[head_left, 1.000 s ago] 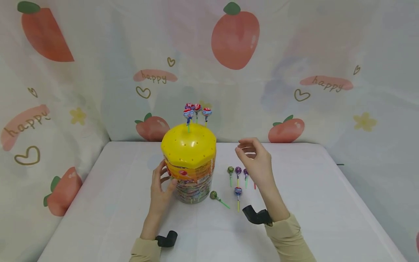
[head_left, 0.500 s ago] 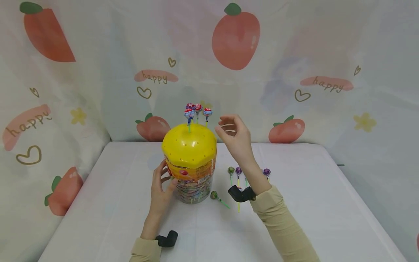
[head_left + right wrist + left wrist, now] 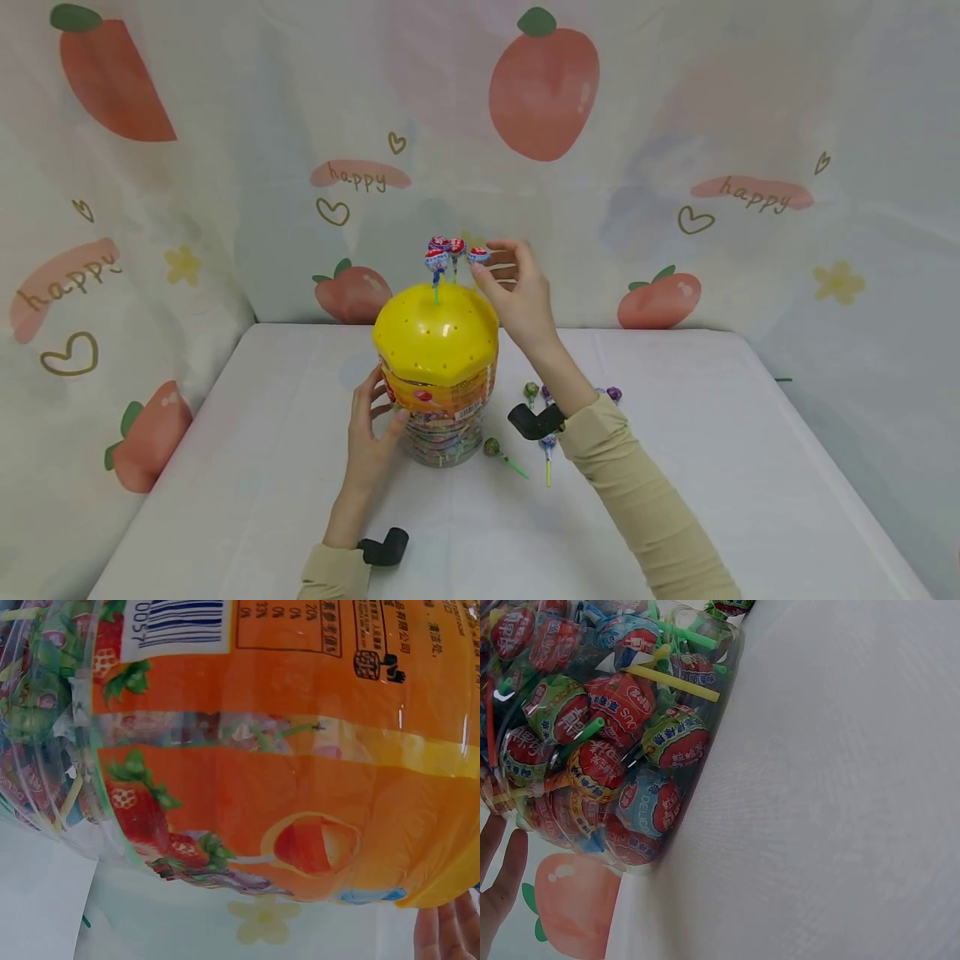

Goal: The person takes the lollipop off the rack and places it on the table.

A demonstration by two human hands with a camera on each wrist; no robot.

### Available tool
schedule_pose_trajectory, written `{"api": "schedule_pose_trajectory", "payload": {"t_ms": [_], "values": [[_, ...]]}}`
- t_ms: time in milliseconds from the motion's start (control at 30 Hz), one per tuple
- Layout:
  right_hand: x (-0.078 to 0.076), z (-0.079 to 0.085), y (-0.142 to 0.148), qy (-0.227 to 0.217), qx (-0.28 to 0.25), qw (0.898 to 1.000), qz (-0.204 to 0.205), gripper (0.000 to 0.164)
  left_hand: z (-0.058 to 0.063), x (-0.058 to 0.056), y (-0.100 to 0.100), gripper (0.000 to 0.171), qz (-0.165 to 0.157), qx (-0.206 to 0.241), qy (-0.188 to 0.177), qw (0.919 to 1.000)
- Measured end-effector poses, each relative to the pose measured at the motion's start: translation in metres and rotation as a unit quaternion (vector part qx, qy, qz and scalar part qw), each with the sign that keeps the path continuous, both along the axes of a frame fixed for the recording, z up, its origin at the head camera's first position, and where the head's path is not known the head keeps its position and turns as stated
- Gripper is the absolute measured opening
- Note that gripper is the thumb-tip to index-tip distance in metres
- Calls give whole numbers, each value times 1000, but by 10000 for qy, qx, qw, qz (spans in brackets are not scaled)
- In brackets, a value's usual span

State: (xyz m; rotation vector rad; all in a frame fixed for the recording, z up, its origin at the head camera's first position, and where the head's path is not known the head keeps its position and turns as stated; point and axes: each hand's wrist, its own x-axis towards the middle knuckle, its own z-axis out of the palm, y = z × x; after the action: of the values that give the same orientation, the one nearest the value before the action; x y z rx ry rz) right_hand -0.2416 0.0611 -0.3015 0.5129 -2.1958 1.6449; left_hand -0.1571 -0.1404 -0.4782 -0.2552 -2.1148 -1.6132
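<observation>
A clear jar [image 3: 442, 442] full of wrapped lollipops stands upright on the table, with a yellow dotted lid [image 3: 435, 333] and an orange label [image 3: 202, 802]. My left hand [image 3: 371, 442] holds its left side, thumb in front and fingers behind; some of its fingers [image 3: 510, 862] show beside the jar in the left wrist view. Several lollipops stand upright in the lid by their sticks. My right hand [image 3: 521, 296] is at the rightmost blue-and-red lollipop [image 3: 477, 256], its head between thumb and fingers. In the right wrist view only some fingers [image 3: 450, 930] show past the lid.
Several loose lollipops lie right of the jar, among them a green one [image 3: 492, 447] and a blue one [image 3: 548, 442]. Some are partly hidden by the right forearm. A fruit-printed cloth [image 3: 450, 83] hangs behind the white table [image 3: 247, 467].
My right hand has moved left and up from above the loose lollipops to the rightmost lollipop on the lid. My left hand stays on the jar.
</observation>
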Motion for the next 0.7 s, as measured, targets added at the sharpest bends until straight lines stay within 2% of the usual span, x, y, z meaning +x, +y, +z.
{"api": "schedule_pose_trajectory", "payload": {"t_ms": [167, 333, 700], "values": [[-1, 1, -3, 88, 3, 10000, -43, 38, -4, -1, -3, 72, -25, -57, 135, 9999], [-3, 0, -4, 145, 29, 9999, -79, 35, -4, -1, -2, 72, -27, -48, 73, 10000], [-6, 0, -7, 157, -44, 9998, -94, 30, -5, -2, -2, 72, 35, -115, 170, 9998]]}}
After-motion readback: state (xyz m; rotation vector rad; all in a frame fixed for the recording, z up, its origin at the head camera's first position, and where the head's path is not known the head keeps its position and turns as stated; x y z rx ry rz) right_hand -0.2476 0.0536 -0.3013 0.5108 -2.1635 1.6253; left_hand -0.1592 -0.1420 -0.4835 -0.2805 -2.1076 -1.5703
